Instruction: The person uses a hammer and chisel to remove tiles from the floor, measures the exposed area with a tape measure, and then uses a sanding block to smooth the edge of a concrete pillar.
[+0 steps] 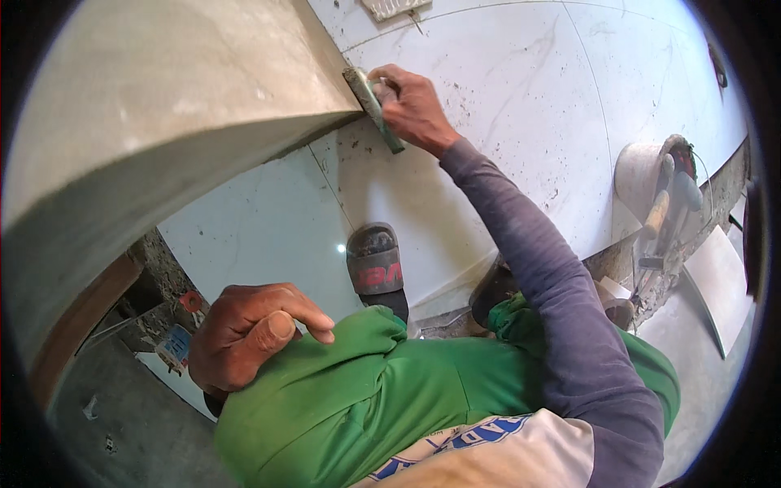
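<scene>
My right hand (416, 112) is stretched forward and closed around a hand float (374, 108), a flat tool with a cement-smeared face and a greenish edge. It is tilted up on its side at the end corner of the plastered wall (187, 73), just above the white floor tiles (512, 98). My fingers partly hide its handle. Over my left knee, in green trousers (325, 390), hangs my left hand (256, 333). Its fingers are loosely bent, with the thumb apart and nothing seen in them.
A bucket (639, 175) with tools in it, one wooden-handled, stands at the right. Beside it a loose tile piece (720, 285) leans near the raised tile edge. My sandalled foot (377, 260) is on the tiles. Mortar crumbs lie scattered. A small box (175, 347) sits at lower left.
</scene>
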Available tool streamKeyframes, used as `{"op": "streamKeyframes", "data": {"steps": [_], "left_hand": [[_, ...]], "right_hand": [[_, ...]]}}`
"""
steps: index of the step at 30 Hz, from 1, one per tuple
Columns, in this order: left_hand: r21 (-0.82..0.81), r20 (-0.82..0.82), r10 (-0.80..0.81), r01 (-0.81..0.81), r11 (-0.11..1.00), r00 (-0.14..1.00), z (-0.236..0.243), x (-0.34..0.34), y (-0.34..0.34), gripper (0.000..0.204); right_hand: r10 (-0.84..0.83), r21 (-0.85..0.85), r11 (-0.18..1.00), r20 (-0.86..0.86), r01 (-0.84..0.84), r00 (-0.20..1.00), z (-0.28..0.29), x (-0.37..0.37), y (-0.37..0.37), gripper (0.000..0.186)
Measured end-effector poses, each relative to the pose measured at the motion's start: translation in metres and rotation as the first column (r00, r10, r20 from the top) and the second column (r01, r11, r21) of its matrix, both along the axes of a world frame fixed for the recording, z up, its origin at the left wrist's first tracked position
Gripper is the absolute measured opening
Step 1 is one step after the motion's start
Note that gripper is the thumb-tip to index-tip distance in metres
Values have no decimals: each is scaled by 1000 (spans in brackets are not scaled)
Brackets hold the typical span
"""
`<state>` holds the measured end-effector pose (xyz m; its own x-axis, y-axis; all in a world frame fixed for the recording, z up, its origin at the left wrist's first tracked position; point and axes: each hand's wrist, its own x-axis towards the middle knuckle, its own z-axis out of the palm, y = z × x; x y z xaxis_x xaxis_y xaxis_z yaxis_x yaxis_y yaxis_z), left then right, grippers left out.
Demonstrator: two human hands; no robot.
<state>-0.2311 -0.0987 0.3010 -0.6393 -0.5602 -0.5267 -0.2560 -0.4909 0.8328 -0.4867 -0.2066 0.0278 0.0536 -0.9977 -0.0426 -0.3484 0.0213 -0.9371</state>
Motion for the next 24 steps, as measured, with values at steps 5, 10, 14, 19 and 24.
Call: {"op": "streamKeyframes", "data": {"steps": [5, 10, 14, 19, 24], "left_hand": [[43, -28, -16, 17, 999, 999, -10, -8, -7, 44], [90, 53, 10, -15, 996, 999, -5, -3, -9, 46], [125, 104, -8, -5, 992, 995, -15, -14, -15, 45], [184, 124, -123, 99, 978, 985, -18, -15, -25, 42], [157, 133, -178, 157, 975, 975, -38, -29, -32, 38]], "right_hand": [[-112, -152, 984, -133, 92, 985, -22, 10, -106, 29], [-132, -188, 973, 7, 131, 991, 50, -11, -129, 36], [-16, -144, 990, -60, 8, 998, 28, -54, -56, 30], [115, -53, 992, 6, -115, 993, 2, -21, 6, 29], [-31, -108, 994, -77, 22, 997, -15, -17, -65, 29]]}}
